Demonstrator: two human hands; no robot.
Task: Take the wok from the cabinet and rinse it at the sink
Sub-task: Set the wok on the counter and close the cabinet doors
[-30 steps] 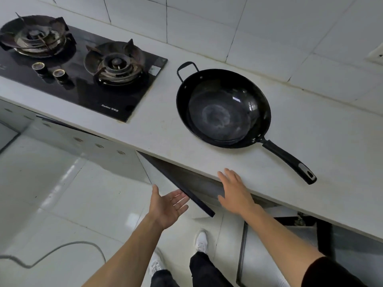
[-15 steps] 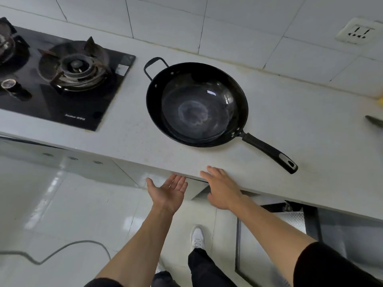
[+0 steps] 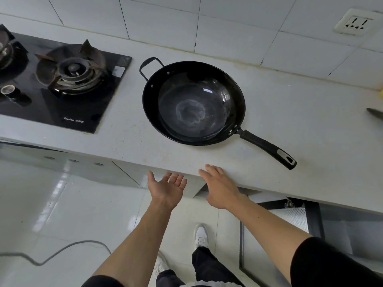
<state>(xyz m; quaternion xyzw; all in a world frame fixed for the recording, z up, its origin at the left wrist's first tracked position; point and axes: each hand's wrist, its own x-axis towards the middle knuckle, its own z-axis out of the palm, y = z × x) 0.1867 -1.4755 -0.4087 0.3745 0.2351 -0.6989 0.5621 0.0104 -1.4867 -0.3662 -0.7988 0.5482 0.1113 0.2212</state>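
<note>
A black wok (image 3: 193,102) rests on the pale countertop (image 3: 290,112), its long handle (image 3: 267,148) pointing to the lower right and a small loop handle at its upper left. My left hand (image 3: 166,188) is open, palm up, just below the counter's front edge. My right hand (image 3: 220,188) is open too, fingers spread, lying over the counter edge a little short of the wok. Neither hand touches the wok. No sink is in view.
A black gas hob (image 3: 62,85) with burners sits left of the wok. A wall socket (image 3: 355,22) is at the upper right. A dark utensil tip (image 3: 375,113) shows at the right edge. Below the counter, a cabinet opening (image 3: 290,216) lies right; a cable (image 3: 51,253) crosses the floor.
The cabinet door that stood open under the counter a second ago has swung shut. Both hands rose toward the counter edge, and my view shifted right.
</note>
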